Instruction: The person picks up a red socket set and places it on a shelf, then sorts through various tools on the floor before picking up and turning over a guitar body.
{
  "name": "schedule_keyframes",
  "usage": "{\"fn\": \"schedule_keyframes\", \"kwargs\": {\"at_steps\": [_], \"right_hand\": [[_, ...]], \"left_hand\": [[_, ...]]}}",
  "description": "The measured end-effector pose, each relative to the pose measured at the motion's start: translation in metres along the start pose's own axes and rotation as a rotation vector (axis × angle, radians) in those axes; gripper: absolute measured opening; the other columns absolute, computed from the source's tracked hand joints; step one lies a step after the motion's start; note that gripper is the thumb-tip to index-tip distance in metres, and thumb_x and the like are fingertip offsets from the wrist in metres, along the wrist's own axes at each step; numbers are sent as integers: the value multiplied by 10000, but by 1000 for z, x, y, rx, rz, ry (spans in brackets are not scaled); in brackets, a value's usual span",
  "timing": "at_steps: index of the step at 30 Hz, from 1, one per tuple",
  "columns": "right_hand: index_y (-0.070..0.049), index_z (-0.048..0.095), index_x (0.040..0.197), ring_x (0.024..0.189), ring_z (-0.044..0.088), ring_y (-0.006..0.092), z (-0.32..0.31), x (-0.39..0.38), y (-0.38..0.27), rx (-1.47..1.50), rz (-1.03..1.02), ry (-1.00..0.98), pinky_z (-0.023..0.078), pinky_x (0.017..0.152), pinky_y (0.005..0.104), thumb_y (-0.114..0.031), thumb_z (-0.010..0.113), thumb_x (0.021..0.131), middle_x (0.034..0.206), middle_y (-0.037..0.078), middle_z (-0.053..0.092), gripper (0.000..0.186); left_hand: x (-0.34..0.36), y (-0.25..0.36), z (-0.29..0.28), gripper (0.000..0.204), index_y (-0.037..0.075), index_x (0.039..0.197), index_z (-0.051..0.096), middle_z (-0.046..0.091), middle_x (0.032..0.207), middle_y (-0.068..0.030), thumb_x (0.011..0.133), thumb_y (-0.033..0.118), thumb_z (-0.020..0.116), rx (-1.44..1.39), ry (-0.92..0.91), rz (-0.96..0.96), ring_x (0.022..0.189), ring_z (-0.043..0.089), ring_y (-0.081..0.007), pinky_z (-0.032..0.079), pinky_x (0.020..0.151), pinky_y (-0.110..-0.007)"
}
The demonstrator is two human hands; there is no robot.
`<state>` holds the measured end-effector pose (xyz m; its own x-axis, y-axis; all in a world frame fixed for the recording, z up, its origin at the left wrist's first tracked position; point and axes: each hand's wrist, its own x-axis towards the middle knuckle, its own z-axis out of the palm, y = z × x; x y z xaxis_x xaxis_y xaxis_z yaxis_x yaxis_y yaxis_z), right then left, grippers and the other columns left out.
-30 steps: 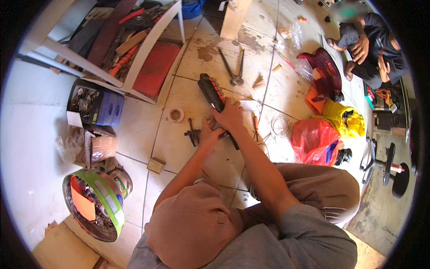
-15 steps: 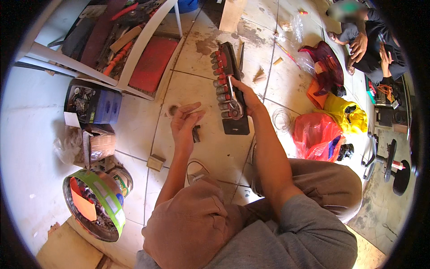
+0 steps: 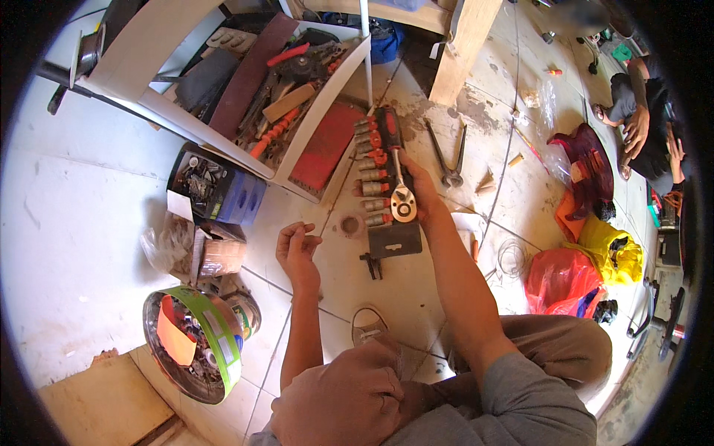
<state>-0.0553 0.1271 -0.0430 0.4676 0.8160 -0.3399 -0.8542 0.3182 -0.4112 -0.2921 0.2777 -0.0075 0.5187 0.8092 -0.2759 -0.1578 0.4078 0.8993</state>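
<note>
right hand (image 3: 418, 186) wrapped around ratchet wrench (image 3: 402, 195), center of frame, over open socket case (image 3: 381, 186) on floor tile. left hand (image 3: 297, 249) left of it, fingers loosely curled, holding nothing.

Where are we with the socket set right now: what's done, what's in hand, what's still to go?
Done: the black socket case lies open on the tiled floor, its row of sockets seated. In hand: the right hand rests at the case's edge against the ratchet, which lies across the sockets. The left hand hovers apart, seemingly empty. Left: the ratchet is not lifted clear, and no socket looks fitted to it.
</note>
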Motion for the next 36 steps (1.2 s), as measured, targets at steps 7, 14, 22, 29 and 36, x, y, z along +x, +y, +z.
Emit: {"fn": "schedule_keyframes", "kwargs": {"at_steps": [7, 14, 22, 29, 36], "right_hand": [[1, 485, 1421, 1127, 661, 432, 42, 73, -8, 41, 73, -192, 566, 943, 533, -512, 472, 1021, 1249, 241, 656, 651], [-59, 595, 1300, 985, 688, 263, 76, 129, -19, -179, -30, -18, 587, 850, 432, -541, 570, 984, 1175, 134, 686, 577], [-85, 569, 1331, 1110, 625, 293, 84, 165, -5, 105, -88, -24, 501, 998, 498, -485, 493, 1033, 1245, 129, 640, 504], [-98, 526, 1392, 1202, 570, 277, 83, 156, 52, 171, -21, -81, 449, 1055, 472, -567, 454, 1033, 1337, 100, 595, 595], [-111, 540, 1367, 1119, 624, 243, 85, 149, 50, 65, -8, -50, 496, 1013, 447, -584, 509, 998, 1238, 80, 647, 601]], "left_hand": [[23, -5, -12, 128, 39, 1063, 619, 704, 989, -129, 987, 141, 610, 49, 84, -72, 737, 667, -192, 548, 752, -333], [55, 10, -12, 184, 16, 1094, 606, 698, 1013, -153, 1025, 176, 547, 42, 16, -123, 819, 697, -224, 570, 800, -349], [98, -1, -22, 395, 11, 1245, 577, 670, 1155, -148, 1054, 349, 503, 123, -178, -236, 995, 677, -256, 571, 843, -364], [117, -10, -22, 468, 40, 1329, 543, 639, 1243, -123, 1038, 406, 564, 72, -124, -225, 1043, 662, -244, 574, 862, -365], [119, -17, -26, 389, 44, 1291, 569, 666, 1188, -105, 992, 271, 669, 41, -62, -214, 1065, 671, -235, 608, 883, -378]]}}
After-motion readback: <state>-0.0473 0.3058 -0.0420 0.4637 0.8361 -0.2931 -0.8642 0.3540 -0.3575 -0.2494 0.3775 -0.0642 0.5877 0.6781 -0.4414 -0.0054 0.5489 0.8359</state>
